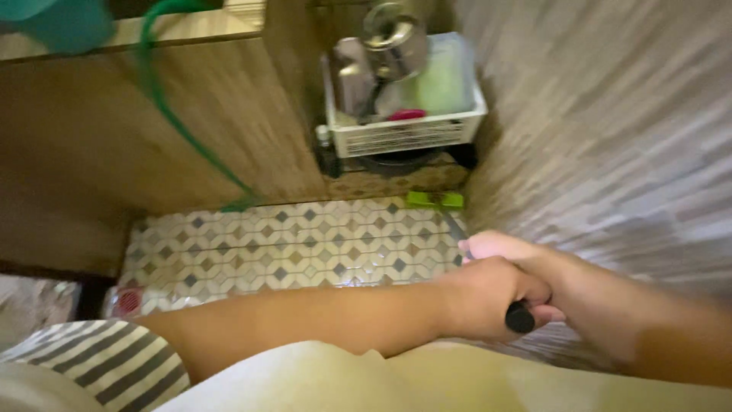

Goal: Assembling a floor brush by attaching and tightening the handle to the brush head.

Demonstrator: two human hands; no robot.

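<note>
1. i see both hands wrapped on one dark handle end point(520, 317), low right of view.
2. left hand point(484, 299) fisted tight round the handle, arm crossing in from lower left, striped sleeve point(107, 358) at the shoulder.
3. right hand point(526, 263) also gripping the handle, just behind & touching the left hand.
4. shaft point(455, 226) runs fwd from the hands to a green mop head point(433, 200) lying on the patterned tile floor point(290, 244), by the right wall.
5. beyond it: white plastic basket point(404, 133) w/ metal kettle point(393, 38) & other bits, too blurred to id.
6. green hose point(164, 99) hangs down the wooden panel point(99, 137), end reaching the floor.
</note>
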